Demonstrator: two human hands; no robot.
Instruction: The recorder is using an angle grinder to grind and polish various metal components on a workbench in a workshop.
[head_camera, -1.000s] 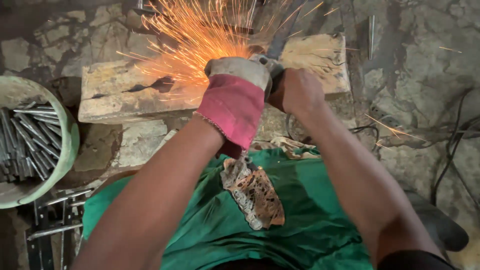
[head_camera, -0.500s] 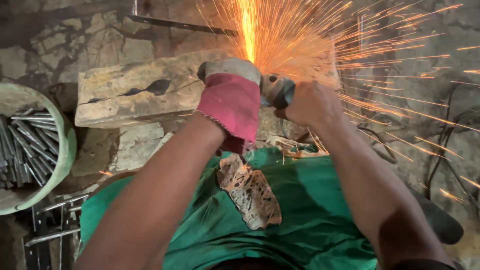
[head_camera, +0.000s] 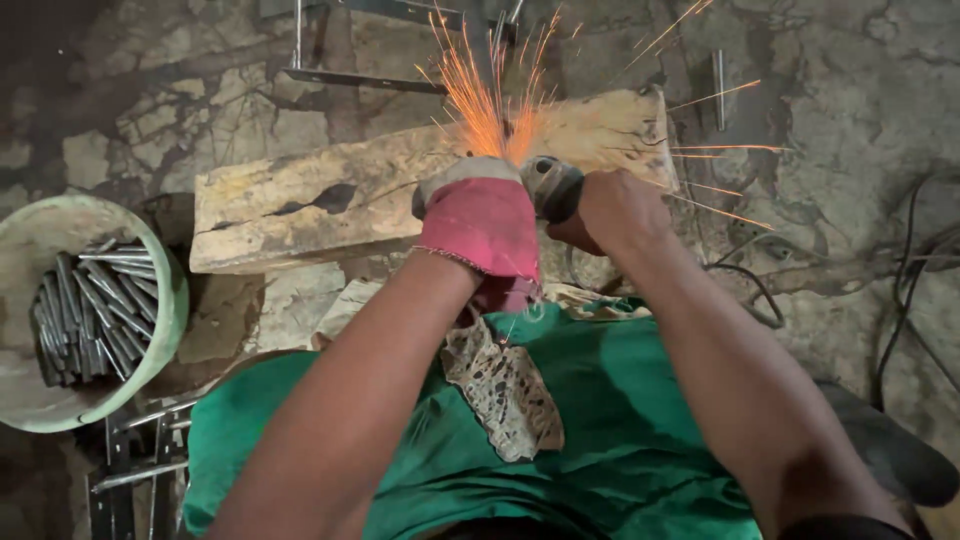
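Note:
My left hand (head_camera: 478, 222) wears a red and grey work glove and is closed over the front of an angle grinder (head_camera: 549, 186). My bare right hand (head_camera: 612, 208) grips the grinder's body from the right. Orange sparks (head_camera: 487, 105) fly up and to the right from the spot beyond the glove, above a rough wooden block (head_camera: 330, 195) that lies across the floor. The grinding disc and whatever it touches are hidden behind my hands.
A pale green bucket (head_camera: 165, 330) at the left holds several short metal rods (head_camera: 90, 315). Metal frame pieces (head_camera: 135, 465) lie at the lower left, and thin steel bars (head_camera: 365, 80) beyond the block. Dark cables (head_camera: 900, 300) run over the cracked floor at the right. Green cloth (head_camera: 620, 440) covers my lap.
The spark shower has shrunk and now rises more narrowly above the glove. Both hands have stayed on the grinder at the block, and the view has drifted slightly.

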